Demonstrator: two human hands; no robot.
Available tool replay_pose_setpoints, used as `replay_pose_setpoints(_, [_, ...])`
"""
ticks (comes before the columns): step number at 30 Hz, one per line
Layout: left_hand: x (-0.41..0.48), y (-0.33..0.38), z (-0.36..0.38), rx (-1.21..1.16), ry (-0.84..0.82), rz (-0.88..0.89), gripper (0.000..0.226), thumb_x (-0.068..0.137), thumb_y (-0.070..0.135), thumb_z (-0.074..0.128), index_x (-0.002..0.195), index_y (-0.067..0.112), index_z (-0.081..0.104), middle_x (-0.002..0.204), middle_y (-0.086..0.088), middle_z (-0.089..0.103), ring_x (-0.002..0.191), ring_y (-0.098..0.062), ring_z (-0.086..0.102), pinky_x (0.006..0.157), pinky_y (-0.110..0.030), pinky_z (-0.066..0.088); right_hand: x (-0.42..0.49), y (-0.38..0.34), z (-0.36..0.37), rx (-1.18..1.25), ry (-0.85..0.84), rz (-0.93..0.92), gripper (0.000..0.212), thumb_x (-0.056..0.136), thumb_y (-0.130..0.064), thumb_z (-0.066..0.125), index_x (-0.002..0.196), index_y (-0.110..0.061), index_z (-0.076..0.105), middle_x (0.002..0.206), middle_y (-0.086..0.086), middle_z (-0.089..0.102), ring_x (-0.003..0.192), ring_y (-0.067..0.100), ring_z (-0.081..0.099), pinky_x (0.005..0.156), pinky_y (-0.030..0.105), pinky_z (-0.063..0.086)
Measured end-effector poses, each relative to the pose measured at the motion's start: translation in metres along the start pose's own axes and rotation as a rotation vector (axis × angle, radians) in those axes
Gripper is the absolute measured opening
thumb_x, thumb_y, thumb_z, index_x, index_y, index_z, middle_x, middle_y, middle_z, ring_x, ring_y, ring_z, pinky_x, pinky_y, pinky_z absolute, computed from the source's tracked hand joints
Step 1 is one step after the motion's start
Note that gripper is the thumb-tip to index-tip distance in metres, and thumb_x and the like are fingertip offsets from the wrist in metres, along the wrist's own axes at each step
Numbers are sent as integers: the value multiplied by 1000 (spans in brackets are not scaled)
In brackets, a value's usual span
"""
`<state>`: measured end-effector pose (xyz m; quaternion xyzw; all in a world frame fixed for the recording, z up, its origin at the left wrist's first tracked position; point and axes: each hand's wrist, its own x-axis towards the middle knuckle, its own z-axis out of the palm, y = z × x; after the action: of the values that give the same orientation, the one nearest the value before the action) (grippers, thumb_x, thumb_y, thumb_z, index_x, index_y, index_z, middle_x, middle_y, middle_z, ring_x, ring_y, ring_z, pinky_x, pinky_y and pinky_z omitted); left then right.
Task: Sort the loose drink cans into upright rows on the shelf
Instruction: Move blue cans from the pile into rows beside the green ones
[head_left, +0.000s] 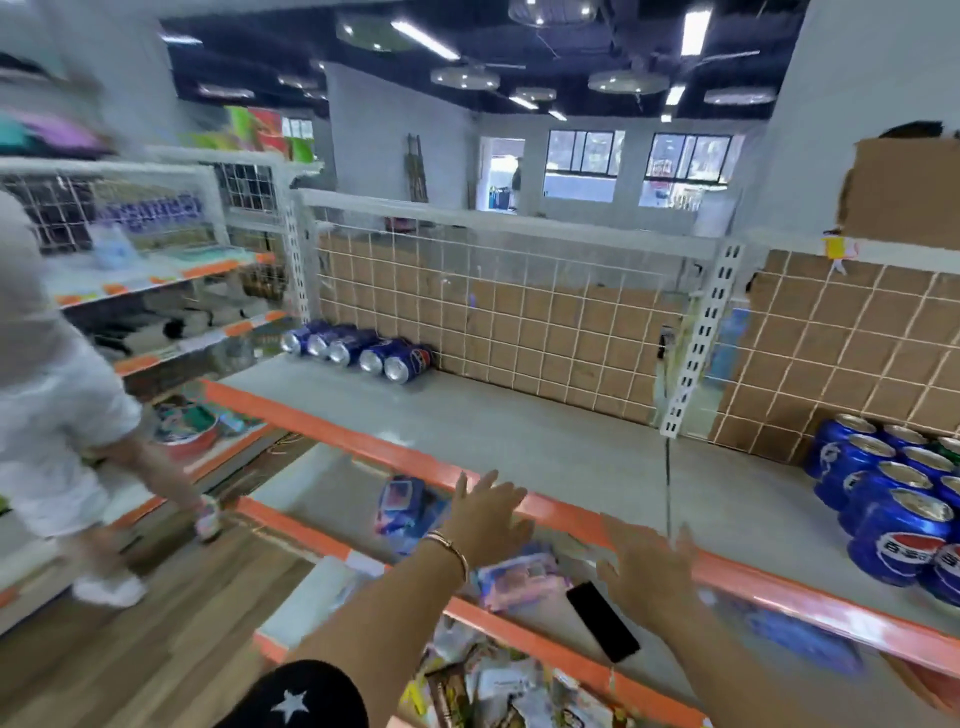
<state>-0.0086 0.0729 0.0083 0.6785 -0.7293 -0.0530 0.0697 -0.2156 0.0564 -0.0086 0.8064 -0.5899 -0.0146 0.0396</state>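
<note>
Blue cans (894, 512) upright on shelf (545, 441)

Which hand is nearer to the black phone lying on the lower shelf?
Right. The right hand hovers just above and to the right of the black phone, almost over it. The left hand sits further off to the phone's upper left, over the orange shelf edge.

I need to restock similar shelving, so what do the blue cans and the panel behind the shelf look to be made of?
The blue cans look like aluminium: bright silvery tops, glossy printed blue sides. The back panel looks like plain brown cardboard, matte, behind a white wire grid, probably coated metal. The shelf surface is pale grey and slightly shiny, likely painted metal.
</note>
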Motion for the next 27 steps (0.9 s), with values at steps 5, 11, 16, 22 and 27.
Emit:
replay_pose_setpoints(5, [-34,-75,-15,41,18,-80,50,88,49,37,123,17,52,128,-4,54,129,-22,38,107,-44,23,26,-77,8,37,168,-296,46,68,-33,33,103,-22,60,83,-1,75,69,11,71,108,49,14])
replay_pose_setpoints(11, [-28,-145,-26,-73,32,-185,55,84,44,36,127,14,52,131,-7,52,127,-23,43,106,-36,29,76,-133,-21,-22,-64,-232,52,93,-37,19,143,-28,32,148,-9,37,135,8,36,114,52,-1])
replay_pose_setpoints(16, [18,-203,-31,-106,49,-193,49,92,29,50,138,15,42,138,-8,47,132,-24,39,109,-36,29,151,-157,-25,-23,-88,-205,48,96,-31,35,144,-26,31,147,-6,40,137,12,33,115,52,-2])
replay_pose_setpoints(22, [77,-269,-40,-123,70,-276,47,92,24,50,137,13,44,129,-10,52,124,-28,44,103,-35,37,245,-192,-30,-7,-107,-222,44,94,-28,34,138,-24,40,139,-4,49,133,16,39,114,52,3])
replay_pose_setpoints(27, [119,-318,-43,-226,124,-399,48,91,24,51,137,14,44,133,-10,50,125,-28,43,104,-34,37,296,-217,-22,39,-149,-218,46,96,-30,33,142,-25,37,147,-3,41,137,16,34,114,52,5])
